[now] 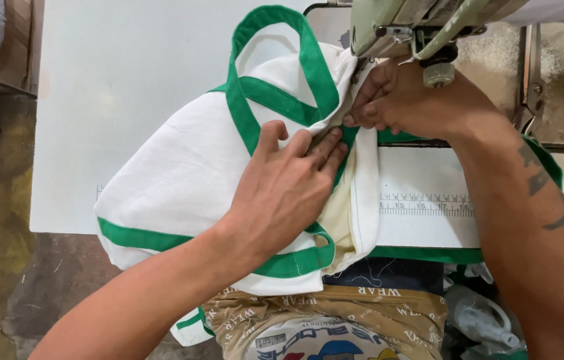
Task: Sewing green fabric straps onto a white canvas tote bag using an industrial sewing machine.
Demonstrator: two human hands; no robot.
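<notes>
I'm looking down at a white sewing table point(129, 80) and a white fabric bag point(182, 167) with green trim point(242, 113) is lying bunched across it. My left hand point(285, 190) is pressing flat on the bag, fingers lying close together and pointing toward the needle area, the thumb held apart on the cloth. My right hand point(409, 100) is sitting just under the head of the pale green sewing machine point(395, 23), fingers curled together and pinching a fold where green trim meets white cloth. I can't make out the needle itself; the hand and the machine head are covering it.

On progress, as I judge it: the green handle loop point(295, 60) is already attached and standing up behind the hands, and a green band point(142, 237) is already running along the near edge of the bag. So much of the trimming is looking done. The seam under my fingertips is the part in work, and how much of it is stitched I can't tell. A printed ruler strip point(425, 205) is showing on the table edge to the right, with more green-edged cloth point(429, 255) hanging below it.
</notes>
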